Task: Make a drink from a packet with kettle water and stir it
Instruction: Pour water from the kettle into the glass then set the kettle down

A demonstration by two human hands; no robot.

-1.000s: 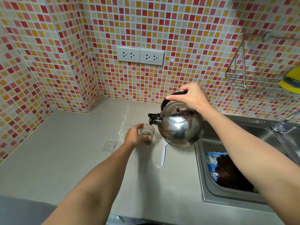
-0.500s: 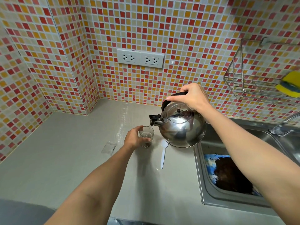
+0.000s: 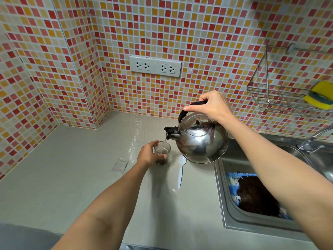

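A small clear glass [image 3: 163, 152] with dark powder at its bottom stands on the grey counter [image 3: 72, 168]. My left hand [image 3: 148, 156] wraps around its left side. My right hand [image 3: 212, 105] grips the black handle of a shiny steel kettle [image 3: 201, 139], held tilted in the air with its spout [image 3: 170, 135] just above the glass rim. A thin stream of water falls from the spout into the glass. A white plastic spoon [image 3: 180, 171] lies on the counter to the right of the glass, partly under the kettle. An opened clear packet [image 3: 120, 166] lies to the left.
A steel sink [image 3: 221, 195] at the right holds a blue tray with dark grounds [image 3: 255, 193]. Its tap [image 3: 310, 143] stands at the far right. A wire rack [image 3: 266, 98] with a yellow sponge [image 3: 319, 94] hangs on the tiled wall. Two sockets [image 3: 155, 66] sit above the counter.
The kettle has tipped further toward the glass and water now runs from the spout. My left hand has stayed on the glass.
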